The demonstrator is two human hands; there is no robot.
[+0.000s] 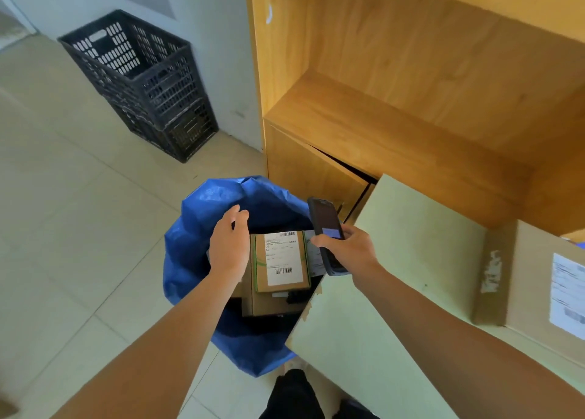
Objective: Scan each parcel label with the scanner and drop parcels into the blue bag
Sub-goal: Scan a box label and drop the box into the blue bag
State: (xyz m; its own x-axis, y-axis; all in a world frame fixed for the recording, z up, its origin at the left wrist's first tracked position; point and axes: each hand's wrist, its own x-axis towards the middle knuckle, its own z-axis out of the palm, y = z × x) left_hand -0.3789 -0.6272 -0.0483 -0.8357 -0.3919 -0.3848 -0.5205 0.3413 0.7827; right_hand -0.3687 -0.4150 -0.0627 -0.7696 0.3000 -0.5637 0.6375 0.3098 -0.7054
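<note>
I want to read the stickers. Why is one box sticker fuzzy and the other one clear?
Head view: the parcel label in the blue bag sits mid-frame, sharp; the label on the box at the right edge is smeared by wide-angle stretch and blur.

The blue bag (202, 228) stands open on the floor. Inside it, a small labelled cardboard parcel (281, 262) lies face-up atop another box (269, 304). The dark handheld scanner (327, 228) hangs over the bag's right rim, screen lit.
</note>
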